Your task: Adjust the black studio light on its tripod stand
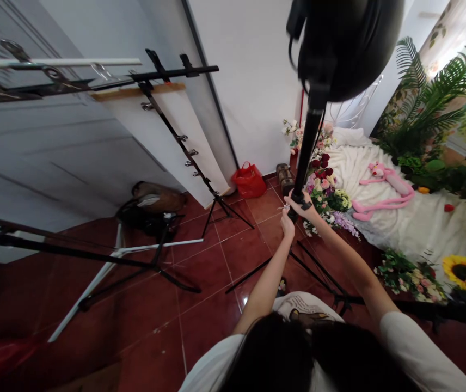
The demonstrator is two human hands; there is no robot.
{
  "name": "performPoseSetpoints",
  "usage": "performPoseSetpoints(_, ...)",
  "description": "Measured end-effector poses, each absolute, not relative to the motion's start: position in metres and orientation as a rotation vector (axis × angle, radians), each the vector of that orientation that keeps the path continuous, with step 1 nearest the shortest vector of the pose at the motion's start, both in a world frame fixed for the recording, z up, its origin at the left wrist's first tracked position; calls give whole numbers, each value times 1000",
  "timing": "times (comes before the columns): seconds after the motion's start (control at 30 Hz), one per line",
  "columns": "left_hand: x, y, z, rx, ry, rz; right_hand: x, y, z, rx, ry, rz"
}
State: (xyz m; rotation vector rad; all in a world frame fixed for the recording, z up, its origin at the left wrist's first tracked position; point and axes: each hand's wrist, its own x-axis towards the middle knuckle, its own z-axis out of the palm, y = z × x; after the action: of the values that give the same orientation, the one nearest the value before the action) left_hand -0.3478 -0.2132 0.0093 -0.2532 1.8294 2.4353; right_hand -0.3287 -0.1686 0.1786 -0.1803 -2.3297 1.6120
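A black light stand (pixel 310 136) rises in front of me, carrying a large dark lamp head (pixel 351 49) at its top. My right hand (pixel 300 204) is wrapped around the stand's pole. Just below and to the left, my left hand (pixel 288 222) is closed at the side of the pole, by a small fitting that is too small to make out. The stand's legs (pixel 253 275) spread over the tiled floor beneath my hands.
On the left, a backdrop stand (pixel 176 136) with clips holds a white sheet. A red bag (pixel 249 181) sits by the wall. Artificial flowers (pixel 325 185), a pink plush toy (pixel 388 188) and a white fur blanket (pixel 347 158) lie right. White and black tripod legs (pixel 94 286) cross the left floor.
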Motion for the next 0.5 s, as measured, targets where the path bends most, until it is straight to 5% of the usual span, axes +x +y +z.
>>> performPoseSetpoints(0.5, -352, -214, 2, -332, 1945, 2406, -318, -152, 153, -48, -2362, 1803)
